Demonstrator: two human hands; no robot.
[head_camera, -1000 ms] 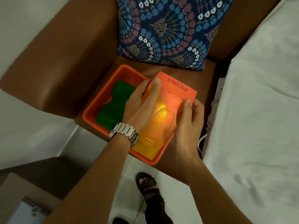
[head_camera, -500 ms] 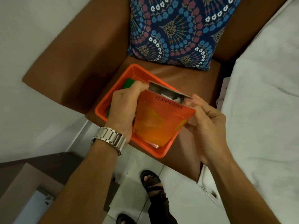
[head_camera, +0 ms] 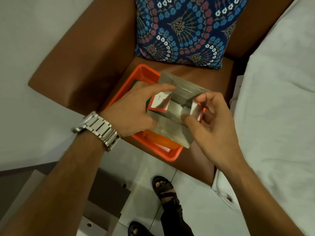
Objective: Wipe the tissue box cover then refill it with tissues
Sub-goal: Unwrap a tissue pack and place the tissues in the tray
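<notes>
Head view: tissue box (head_camera: pixel 177 116) between both hands' fingers (head_camera: pixel 163 87), flaps pinched apart.

The orange tissue carton (head_camera: pixel 177 106) was grey matt cardboard inside; the orange tray (head_camera: pixel 158 150) was glossy plastic, the brown armchair (head_camera: pixel 88 53) smooth leatherette, the wristwatch band (head_camera: pixel 100 129) brushed metal.

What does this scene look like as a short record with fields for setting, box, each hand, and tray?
setting: brown armchair with patterned cushion
box: orange tissue box, end flaps open, white tissues visible inside
left hand: holds the left flap open
right hand: pinches the right flap
tray: orange tray on the seat, under the box, something green inside
</notes>
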